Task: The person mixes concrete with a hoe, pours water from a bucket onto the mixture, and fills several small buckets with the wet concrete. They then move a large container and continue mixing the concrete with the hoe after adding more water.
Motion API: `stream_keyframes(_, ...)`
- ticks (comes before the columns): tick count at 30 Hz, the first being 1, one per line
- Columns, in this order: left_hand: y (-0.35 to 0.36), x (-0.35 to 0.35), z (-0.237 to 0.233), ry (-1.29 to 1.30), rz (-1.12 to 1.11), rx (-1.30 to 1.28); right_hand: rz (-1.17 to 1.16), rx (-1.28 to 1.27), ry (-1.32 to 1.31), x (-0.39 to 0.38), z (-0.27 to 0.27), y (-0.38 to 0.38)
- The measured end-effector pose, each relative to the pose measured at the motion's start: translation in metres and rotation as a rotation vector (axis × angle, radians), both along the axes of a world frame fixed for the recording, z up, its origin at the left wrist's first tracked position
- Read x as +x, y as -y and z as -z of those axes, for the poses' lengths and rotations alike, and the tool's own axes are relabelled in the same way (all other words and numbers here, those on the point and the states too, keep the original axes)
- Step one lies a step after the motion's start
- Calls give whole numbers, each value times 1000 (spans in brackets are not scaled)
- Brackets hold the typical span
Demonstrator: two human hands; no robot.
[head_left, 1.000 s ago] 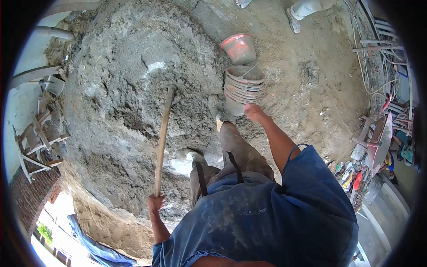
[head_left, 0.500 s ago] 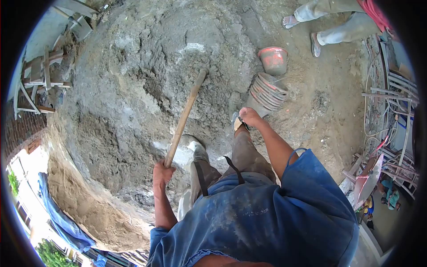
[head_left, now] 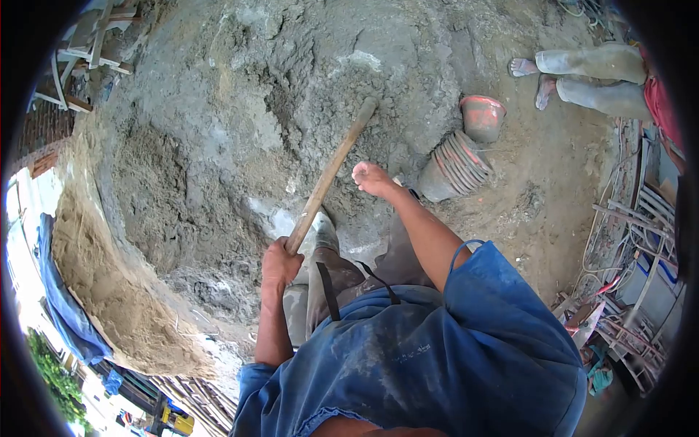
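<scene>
My left hand (head_left: 281,264) is wrapped round the lower end of a long wooden handle (head_left: 329,177). The handle slants up and to the right. Its far end rests at a heap of wet grey mortar (head_left: 342,124), and any tool head there is hidden. My right hand (head_left: 371,179) is beside the handle's middle, apart from it, with fingers loosely curled and nothing visible in them. Right of that hand, a stack of mortar-caked buckets (head_left: 456,167) lies on its side. A single reddish bucket (head_left: 483,119) stands just beyond the stack.
Another person's legs (head_left: 593,76) are at the upper right. Sand (head_left: 109,306) is piled at the left, beside a blue tarp (head_left: 65,306). Scrap wood and metal bars (head_left: 641,269) clutter the right edge. Wooden pieces (head_left: 80,65) lie at the upper left.
My right hand has moved left and up, closer to the handle. My left hand still grips the handle. The view has shifted, and the other person's feet have changed position.
</scene>
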State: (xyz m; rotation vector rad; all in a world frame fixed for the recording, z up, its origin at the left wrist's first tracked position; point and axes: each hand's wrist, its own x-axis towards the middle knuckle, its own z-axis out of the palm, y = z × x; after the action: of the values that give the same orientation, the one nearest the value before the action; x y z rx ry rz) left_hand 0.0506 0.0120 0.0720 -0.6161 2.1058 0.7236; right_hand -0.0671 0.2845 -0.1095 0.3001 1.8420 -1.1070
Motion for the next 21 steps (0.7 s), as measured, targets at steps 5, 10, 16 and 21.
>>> stream_keyframes(5,-9,-8,-11,44,-80,15,-208,72,-95,-12,29,-24)
stream_keyframes(10,-5,-4,-5,140,-34,-32,-108,137,-127,-16,34,-107)
stream_keyframes(16,10,7,12,161,-40,-19,154,224,-68,3,6,-230)
stream_keyframes(21,24,25,28,164,-146,47,205,401,11,67,-12,-270)
